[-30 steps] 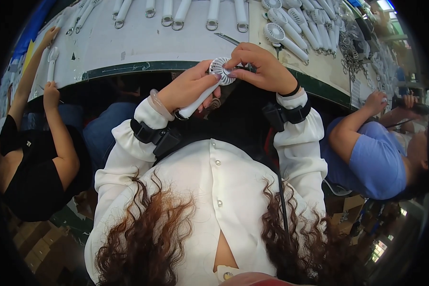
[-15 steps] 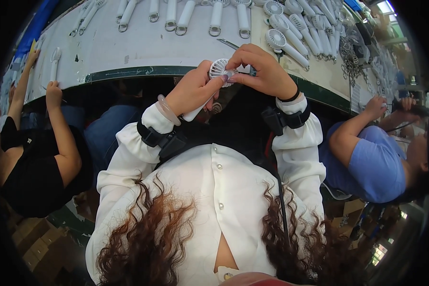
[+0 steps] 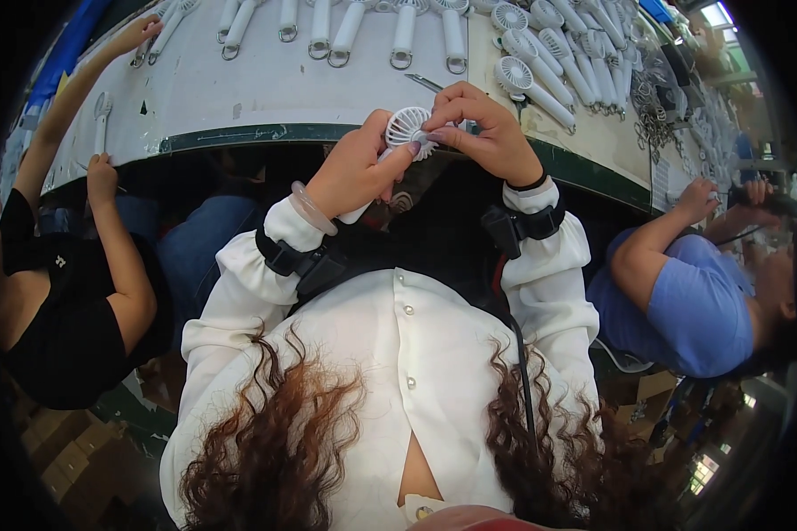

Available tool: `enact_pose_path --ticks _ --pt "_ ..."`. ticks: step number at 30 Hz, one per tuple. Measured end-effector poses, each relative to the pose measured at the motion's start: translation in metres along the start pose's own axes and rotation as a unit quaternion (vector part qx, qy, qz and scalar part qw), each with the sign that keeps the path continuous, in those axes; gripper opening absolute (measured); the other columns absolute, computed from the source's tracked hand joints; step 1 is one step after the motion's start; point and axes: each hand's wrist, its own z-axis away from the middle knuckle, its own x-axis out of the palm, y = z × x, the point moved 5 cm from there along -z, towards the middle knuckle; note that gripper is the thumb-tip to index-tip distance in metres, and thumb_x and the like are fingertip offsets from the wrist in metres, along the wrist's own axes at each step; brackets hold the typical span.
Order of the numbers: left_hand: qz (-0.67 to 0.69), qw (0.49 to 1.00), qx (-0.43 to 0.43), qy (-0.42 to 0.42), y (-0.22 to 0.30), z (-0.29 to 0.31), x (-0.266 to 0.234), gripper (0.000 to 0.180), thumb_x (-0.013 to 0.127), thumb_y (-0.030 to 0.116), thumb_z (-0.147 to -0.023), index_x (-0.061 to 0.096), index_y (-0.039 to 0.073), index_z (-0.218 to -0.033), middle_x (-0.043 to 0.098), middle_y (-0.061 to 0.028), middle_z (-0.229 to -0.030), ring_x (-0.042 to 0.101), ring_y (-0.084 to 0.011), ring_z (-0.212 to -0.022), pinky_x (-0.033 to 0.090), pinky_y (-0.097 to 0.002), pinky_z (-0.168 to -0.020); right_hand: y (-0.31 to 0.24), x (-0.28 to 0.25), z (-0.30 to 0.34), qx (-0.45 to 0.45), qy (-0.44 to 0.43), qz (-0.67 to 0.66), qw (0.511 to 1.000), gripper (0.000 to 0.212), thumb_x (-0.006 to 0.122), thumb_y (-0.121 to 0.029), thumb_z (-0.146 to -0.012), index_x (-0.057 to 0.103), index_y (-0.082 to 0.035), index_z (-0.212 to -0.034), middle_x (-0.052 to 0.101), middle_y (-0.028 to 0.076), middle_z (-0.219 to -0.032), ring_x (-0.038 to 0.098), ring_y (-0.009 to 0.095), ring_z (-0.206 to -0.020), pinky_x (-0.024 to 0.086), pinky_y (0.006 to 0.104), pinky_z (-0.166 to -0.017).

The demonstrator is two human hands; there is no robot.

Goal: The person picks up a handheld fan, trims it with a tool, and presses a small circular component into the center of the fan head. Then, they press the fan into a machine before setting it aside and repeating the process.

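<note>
A white handheld fan (image 3: 405, 126) is in my left hand (image 3: 356, 166), whose fingers are wrapped round it below the round grille. The grille faces up, and the lower end of the handle shows beneath the hand. My right hand (image 3: 485, 133) is closed in a pinch, thumb and forefinger at the right side of the grille near its centre. What lies between those fingertips is too small to make out. Both hands are just in front of the table's near edge. A slim metal tool (image 3: 423, 81) lies on the table beyond my right hand.
Several white fans (image 3: 403, 35) lie in a row across the white table (image 3: 266, 97). A heap of fans (image 3: 540, 66) is at the right, with metal rings or clips (image 3: 653, 124) beside it. Co-workers sit at left, in a black top (image 3: 88, 283), and right, in a blue shirt (image 3: 695, 292).
My right fingertips have shifted slightly over the grille, and a small pale disc seen there before is now hidden. The left co-worker's arm has reached forward to the fans at the far left.
</note>
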Motion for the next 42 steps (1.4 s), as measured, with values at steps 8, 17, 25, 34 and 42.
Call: enact_pose_path --ticks 8,17,25,34,42 --pt "-0.054 0.998 0.018 0.027 0.009 0.000 -0.002 0.034 0.059 0.025 -0.091 0.045 -0.001 -0.108 0.062 -0.0081 -0.073 0.058 -0.0131 -0.050 0.045 -0.0268 -0.048 0.018 0.017 0.009 0.109 0.079 -0.215 0.967 0.020 0.063 -0.005 -0.090 0.054 -0.005 -0.108 0.057 0.011 -0.122 0.055 0.016 -0.109 0.044 0.0296 -0.095" --pt "-0.102 0.993 0.049 0.040 0.007 -0.004 -0.004 0.025 0.053 0.017 -0.094 0.045 0.003 -0.113 0.057 -0.0023 -0.069 0.053 -0.0081 -0.049 0.042 -0.0219 -0.046 0.013 0.026 0.008 0.091 0.070 -0.294 0.949 0.017 0.059 -0.003 -0.092 0.048 -0.002 -0.105 0.057 0.013 -0.124 0.056 0.014 -0.107 0.046 0.0284 -0.095" --pt "-0.016 1.000 -0.004 0.027 0.003 -0.006 -0.002 0.021 0.052 0.018 -0.095 0.047 0.004 -0.111 0.057 -0.0025 -0.071 0.053 -0.0079 -0.049 0.042 -0.0210 -0.046 0.018 0.026 0.009 0.114 0.072 -0.286 0.949 0.016 0.061 -0.005 -0.091 0.053 -0.003 -0.105 0.057 0.013 -0.124 0.056 0.014 -0.108 0.045 0.0288 -0.095" --pt "0.036 0.998 -0.042 0.007 0.006 -0.007 -0.004 0.019 0.048 0.021 -0.099 0.048 0.006 -0.111 0.058 -0.0024 -0.073 0.052 -0.0072 -0.048 0.043 -0.0202 -0.047 -0.015 0.002 0.004 -0.071 0.119 0.147 0.979 0.028 0.076 -0.005 -0.075 0.069 -0.007 -0.101 0.061 0.008 -0.106 0.060 0.022 -0.098 0.049 0.0291 -0.083" --pt "0.058 0.998 -0.040 0.002 0.006 -0.007 -0.006 0.023 0.047 0.020 -0.097 0.047 0.003 -0.111 0.059 -0.0048 -0.073 0.054 -0.0096 -0.050 0.044 -0.0225 -0.048 -0.019 0.002 0.003 -0.104 0.118 0.167 0.973 0.032 0.081 -0.006 -0.069 0.069 -0.008 -0.099 0.061 0.007 -0.102 0.060 0.021 -0.090 0.050 0.0301 -0.077"
